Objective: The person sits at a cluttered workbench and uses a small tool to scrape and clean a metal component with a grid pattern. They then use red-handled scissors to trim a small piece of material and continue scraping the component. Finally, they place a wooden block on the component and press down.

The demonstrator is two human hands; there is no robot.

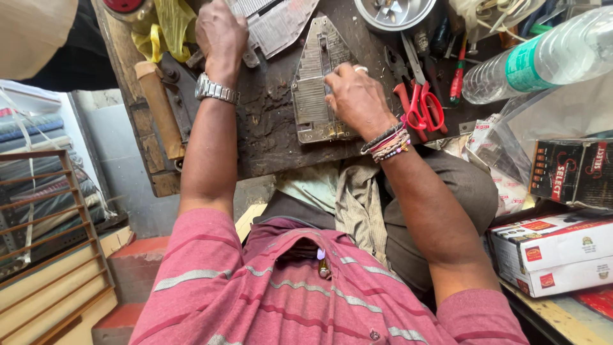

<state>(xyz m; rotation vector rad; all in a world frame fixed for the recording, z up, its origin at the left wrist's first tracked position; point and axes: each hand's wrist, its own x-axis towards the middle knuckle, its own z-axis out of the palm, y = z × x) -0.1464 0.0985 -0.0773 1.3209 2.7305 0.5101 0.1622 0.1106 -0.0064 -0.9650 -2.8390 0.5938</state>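
Red-handled scissors (423,105) lie beside a clear plastic bottle (543,59). A metal bowl (394,14) sits above. Cardboard boxes (554,252) stand at right.

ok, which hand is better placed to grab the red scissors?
Right. The right hand rests on the metal plate, close beside the red scissors; the left hand is farther off across the bench.

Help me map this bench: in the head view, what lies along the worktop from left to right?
Wooden handle → left hand → metal plate → right hand → red scissors → plastic bottle.
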